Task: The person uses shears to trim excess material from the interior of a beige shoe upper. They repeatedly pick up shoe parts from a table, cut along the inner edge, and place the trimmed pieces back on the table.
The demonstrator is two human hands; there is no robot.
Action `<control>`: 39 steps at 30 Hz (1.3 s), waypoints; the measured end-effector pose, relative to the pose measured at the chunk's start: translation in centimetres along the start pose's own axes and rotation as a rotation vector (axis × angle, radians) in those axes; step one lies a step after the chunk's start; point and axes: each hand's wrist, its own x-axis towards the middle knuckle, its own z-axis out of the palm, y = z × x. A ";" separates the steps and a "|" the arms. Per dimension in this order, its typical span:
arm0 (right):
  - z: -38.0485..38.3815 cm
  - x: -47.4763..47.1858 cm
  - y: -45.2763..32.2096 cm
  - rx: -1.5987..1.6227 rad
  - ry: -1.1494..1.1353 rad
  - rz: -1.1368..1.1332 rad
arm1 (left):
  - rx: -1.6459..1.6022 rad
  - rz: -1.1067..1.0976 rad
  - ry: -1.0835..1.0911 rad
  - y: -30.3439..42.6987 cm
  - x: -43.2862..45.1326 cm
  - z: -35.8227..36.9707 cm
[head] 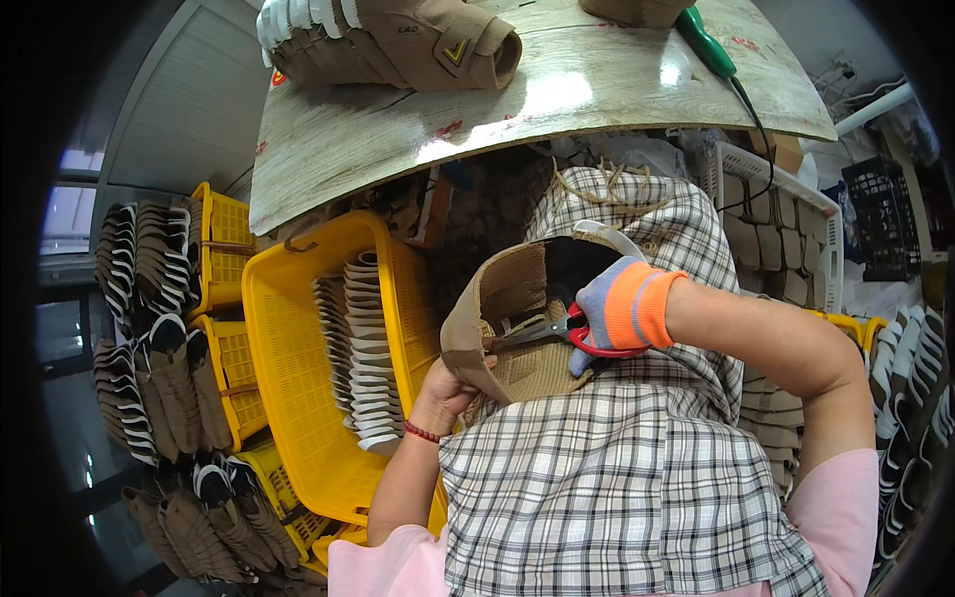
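A brown fabric shoe upper (462,339) with a mesh lining rests over my lap, its opening spread towards me. My left hand (448,392), bare with a red bead bracelet at the wrist, grips the upper's near left edge. In my right hand (615,310), which wears a grey and orange knit glove, are scissors with red handles (608,351). Their metal blades reach left into the upper, against the inner lining. Whether the blade tips touch a thread cannot be told. A checked apron (582,477) covers my lap.
A yellow plastic crate (257,351) with stacked uppers stands at my left, more crates and hanging uppers beyond. Ahead is a wood-patterned table (321,149) bearing a pile of uppers (388,45) and a green-handled corded tool (705,45). A white crate (834,246) of brown pieces stands right.
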 end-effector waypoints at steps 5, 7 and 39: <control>0.0 0.6 -0.4 -0.036 0.002 -0.005 | 0.009 -0.007 0.037 0.0 -0.1 -0.1; -0.1 0.7 -0.6 -0.055 0.008 -0.018 | -0.005 0.017 0.026 0.0 -0.2 0.1; -3.2 5.5 3.8 0.374 -0.511 -0.100 | -0.026 0.321 -0.027 2.5 3.0 5.0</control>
